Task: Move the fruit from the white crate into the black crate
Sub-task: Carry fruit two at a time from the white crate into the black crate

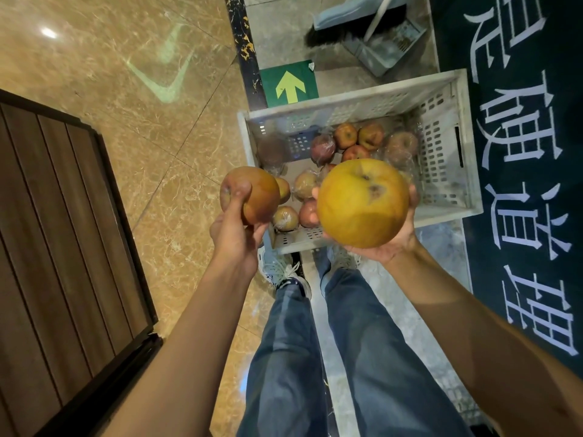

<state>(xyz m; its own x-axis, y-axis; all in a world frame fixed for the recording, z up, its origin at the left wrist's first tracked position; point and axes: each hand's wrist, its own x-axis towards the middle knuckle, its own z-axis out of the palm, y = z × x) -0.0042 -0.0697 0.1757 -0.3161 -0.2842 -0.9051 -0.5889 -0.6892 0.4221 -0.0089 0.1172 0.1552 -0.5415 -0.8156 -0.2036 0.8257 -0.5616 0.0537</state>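
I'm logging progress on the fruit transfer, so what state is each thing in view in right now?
left hand: grips the reddish-brown fruit.
reddish-brown fruit: held, out of the crate.
right hand: palm up, cups the yellow fruit.
yellow fruit: held, dark blemishes near its stem.
white crate: on the floor, open-topped, partly filled.
remaining fruit: lying in the white crate, several in clear wrap.

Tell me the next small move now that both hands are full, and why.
Probably carry both away toward the black crate, which is out of view: the left hand grips a reddish fruit, the right hand cups a big yellow fruit, both above the white crate.
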